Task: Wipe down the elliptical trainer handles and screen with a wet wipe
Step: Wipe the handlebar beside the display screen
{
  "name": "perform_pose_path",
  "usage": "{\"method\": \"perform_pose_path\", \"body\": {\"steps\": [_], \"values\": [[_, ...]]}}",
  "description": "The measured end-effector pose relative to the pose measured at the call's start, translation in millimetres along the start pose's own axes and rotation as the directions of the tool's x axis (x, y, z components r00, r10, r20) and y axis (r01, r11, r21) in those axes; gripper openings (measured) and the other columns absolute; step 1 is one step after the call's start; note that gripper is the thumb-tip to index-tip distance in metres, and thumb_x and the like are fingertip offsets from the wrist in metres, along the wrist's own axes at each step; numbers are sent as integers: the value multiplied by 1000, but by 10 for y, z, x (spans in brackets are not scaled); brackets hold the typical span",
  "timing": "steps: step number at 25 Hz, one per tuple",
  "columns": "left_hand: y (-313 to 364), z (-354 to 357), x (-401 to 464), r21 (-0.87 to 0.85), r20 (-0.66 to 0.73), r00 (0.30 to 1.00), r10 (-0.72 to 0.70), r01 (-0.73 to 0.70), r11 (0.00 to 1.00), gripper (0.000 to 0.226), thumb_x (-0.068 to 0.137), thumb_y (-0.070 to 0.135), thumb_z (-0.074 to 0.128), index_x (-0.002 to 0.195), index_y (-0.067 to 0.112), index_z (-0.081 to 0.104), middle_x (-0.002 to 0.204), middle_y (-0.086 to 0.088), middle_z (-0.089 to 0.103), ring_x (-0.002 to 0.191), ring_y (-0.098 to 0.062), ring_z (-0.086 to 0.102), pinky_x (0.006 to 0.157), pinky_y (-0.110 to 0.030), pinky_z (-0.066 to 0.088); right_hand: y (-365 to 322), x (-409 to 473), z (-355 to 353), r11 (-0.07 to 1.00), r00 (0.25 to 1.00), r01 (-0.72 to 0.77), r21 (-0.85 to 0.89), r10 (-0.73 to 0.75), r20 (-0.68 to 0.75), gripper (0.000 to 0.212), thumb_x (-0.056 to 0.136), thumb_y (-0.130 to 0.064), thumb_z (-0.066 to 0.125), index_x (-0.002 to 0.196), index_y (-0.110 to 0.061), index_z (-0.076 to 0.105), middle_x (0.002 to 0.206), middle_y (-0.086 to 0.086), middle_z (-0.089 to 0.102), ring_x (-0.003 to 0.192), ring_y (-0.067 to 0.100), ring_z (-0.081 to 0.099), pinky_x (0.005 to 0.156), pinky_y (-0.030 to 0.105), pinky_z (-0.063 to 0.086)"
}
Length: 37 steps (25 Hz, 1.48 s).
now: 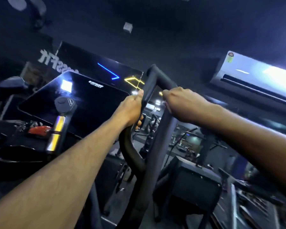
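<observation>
The elliptical's black looped handle [157,76] rises in the middle of the view. My left hand [130,109] grips its left bar, thumb up along the bar. My right hand [180,103] is curled around its right bar just below the top bend; a small pale bit, perhaps the wet wipe [163,102], shows under its fingers. The dark glossy screen [89,103] of the trainer tilts at the left, reflecting a ceiling light.
A second handle with a round knob and shiny metal strip [59,123] stands before the screen. A red item [38,129] lies on the console tray. An air conditioner [254,75] hangs at the upper right. A black box-shaped machine [195,182] sits below.
</observation>
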<state>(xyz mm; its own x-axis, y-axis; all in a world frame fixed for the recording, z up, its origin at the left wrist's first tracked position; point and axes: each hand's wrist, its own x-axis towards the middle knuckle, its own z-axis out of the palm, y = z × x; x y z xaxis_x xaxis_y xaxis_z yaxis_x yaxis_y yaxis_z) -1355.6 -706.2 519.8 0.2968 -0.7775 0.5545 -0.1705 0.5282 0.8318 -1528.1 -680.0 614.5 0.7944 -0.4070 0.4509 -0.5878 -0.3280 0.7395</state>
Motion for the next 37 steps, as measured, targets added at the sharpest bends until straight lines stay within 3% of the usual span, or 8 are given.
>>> {"method": "perform_pose_path", "body": {"steps": [4,13,15,18,24,29,33,37], "values": [[29,8,-16,37,-7,998,58,-57,998,59,109,59,24,116,15,63,84,-14,69,61,-26,64,68,-41,61,69,-132,-214,989,990,105,102,-114,85,11,100,-24,54,98,-13,56,93,13,66,89,39,64,73,42,48],[-31,30,63,150,-4,996,84,-82,985,61,107,63,18,119,17,58,94,-9,70,73,-25,72,68,-39,58,-136,-237,-299,994,987,-62,92,47,152,32,101,-46,38,101,-16,49,93,8,67,89,36,66,74,48,54],[-19,8,37,161,13,995,94,-95,982,59,108,61,18,115,18,57,91,-7,70,69,-22,72,64,-38,57,-251,-130,-264,983,977,-180,24,176,121,23,101,-39,44,94,-17,43,93,12,64,90,38,65,71,46,53],[-8,5,24,131,10,996,90,-91,987,60,106,65,20,116,20,57,95,-7,71,78,-27,73,76,-48,62,-493,-119,-155,990,970,-130,-59,140,200,16,101,-19,54,94,-19,39,90,1,54,89,29,61,62,33,38],[27,-24,-30,61,55,995,86,-89,994,56,108,62,23,123,18,55,96,-8,72,76,-25,73,74,-48,64,-386,-183,-219,962,960,-274,-3,273,59,13,104,-27,50,101,-14,49,89,10,60,85,37,65,63,36,42],[36,-14,-44,92,31,996,81,-84,992,58,107,64,24,122,18,56,95,-8,71,76,-25,72,76,-50,64,-432,-308,-222,985,976,-143,93,125,178,13,106,-27,47,95,-21,41,85,-3,53,79,28,58,65,36,42],[31,-31,-41,102,41,995,92,-96,990,57,108,62,23,120,17,56,90,-8,71,70,-25,72,69,-49,65,-483,-116,-256,960,950,-279,-9,278,142,6,101,-18,51,97,-17,46,94,7,63,86,31,64,63,36,43],[43,-44,-74,96,41,997,71,-74,993,58,107,64,23,121,18,56,93,-9,71,76,-27,72,76,-51,64,-647,-159,-228,993,948,-118,-27,120,295,6,99,-12,52,98,-15,46,90,3,56,83,27,59,66,37,43]]}}
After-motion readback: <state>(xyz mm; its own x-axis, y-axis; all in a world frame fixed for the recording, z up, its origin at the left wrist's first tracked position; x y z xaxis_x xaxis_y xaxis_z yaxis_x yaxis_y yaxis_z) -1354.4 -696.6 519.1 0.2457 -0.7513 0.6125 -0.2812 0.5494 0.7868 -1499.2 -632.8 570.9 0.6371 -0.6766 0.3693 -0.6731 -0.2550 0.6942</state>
